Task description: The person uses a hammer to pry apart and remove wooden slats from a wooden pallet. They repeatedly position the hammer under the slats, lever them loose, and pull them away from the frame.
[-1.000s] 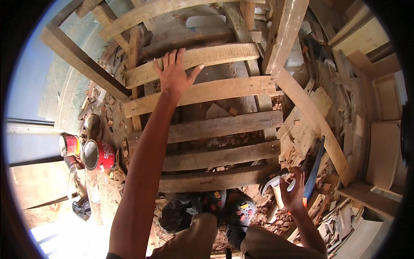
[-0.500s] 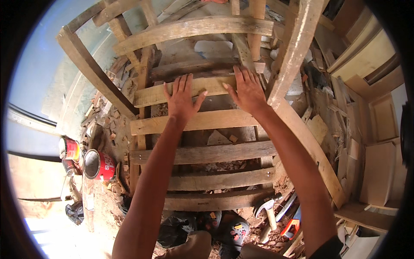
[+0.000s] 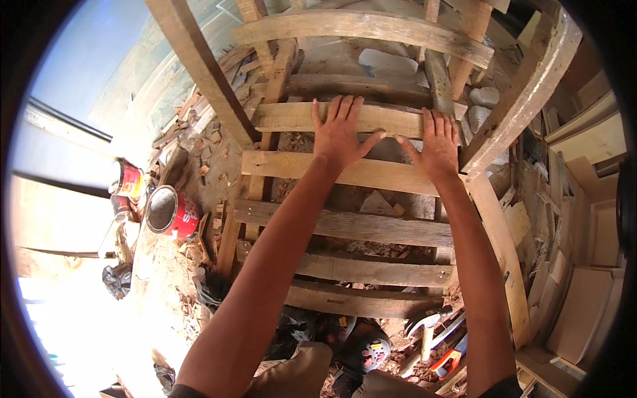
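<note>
Both hands lie flat on the same wooden slat (image 3: 345,119), which sits upper centre of the frame, laid across a curved wooden frame (image 3: 524,99) with more slats below it. Left hand (image 3: 340,132) is spread, palm down, fingers over the slat's far edge, thumb out to the right; released, not gripping. Right hand (image 3: 438,142) is also flat and spread at the slat's right end, just beside the angled frame rail; nothing clasped.

Risks as I judge them: the slat looks loose on its supports, so uneven pressing could tip or slide it out of line with the slat below (image 3: 332,169). The right fingers sit close to the rail, so a sideways shift could pinch them. Rough sawn wood means splinters in bare palms. The body leans far forward over open gaps between slats, so a slip could drop an arm through.

Lower right of the frame, a hammer (image 3: 424,325) and other tools lie in the rubble near the feet, a trip hazard. Two red cans (image 3: 169,212) stand at the left, well apart.
</note>
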{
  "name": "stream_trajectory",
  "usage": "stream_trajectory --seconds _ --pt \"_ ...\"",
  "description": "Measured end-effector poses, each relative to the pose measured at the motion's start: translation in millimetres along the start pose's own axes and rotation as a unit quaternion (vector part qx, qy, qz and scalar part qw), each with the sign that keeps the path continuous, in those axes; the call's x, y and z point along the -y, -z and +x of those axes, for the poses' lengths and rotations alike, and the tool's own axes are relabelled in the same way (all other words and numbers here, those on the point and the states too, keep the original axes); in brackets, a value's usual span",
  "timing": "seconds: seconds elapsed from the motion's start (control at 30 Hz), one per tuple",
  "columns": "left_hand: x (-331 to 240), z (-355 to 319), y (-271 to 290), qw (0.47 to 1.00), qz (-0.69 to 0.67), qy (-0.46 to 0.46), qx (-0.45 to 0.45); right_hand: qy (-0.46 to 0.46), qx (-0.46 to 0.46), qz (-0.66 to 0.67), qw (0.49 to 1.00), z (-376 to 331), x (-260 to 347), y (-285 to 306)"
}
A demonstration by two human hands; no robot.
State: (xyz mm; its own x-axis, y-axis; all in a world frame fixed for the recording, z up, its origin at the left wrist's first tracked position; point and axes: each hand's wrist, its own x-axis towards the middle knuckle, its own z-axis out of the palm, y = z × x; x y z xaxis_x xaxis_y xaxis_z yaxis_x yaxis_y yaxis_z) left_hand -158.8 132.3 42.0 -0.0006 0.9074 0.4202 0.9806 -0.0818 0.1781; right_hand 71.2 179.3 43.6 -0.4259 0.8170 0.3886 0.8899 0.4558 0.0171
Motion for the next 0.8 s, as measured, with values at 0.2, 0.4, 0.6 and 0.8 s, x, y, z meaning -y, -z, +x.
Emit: stream_trajectory --seconds 0.2,0.4,0.6,0.8 --pt "3 -1 -4 1.0 0.002 -0.002 -0.012 -0.005 0.007 -0.013 1.0 2 2 0" --pt "0 2 0 1.0 -0.015 -0.001 -0.012 -0.008 -0.026 0.011 1.0 0 -1 1" --pt "0 1 0 1.0 -0.01 0.01 0.022 -0.021 -0.055 0.057 0.997 -3 2 1" --pt "-2 0 1 1.0 -0.017 0.001 -0.012 -0.021 -0.055 0.082 0.995 -3 4 8"
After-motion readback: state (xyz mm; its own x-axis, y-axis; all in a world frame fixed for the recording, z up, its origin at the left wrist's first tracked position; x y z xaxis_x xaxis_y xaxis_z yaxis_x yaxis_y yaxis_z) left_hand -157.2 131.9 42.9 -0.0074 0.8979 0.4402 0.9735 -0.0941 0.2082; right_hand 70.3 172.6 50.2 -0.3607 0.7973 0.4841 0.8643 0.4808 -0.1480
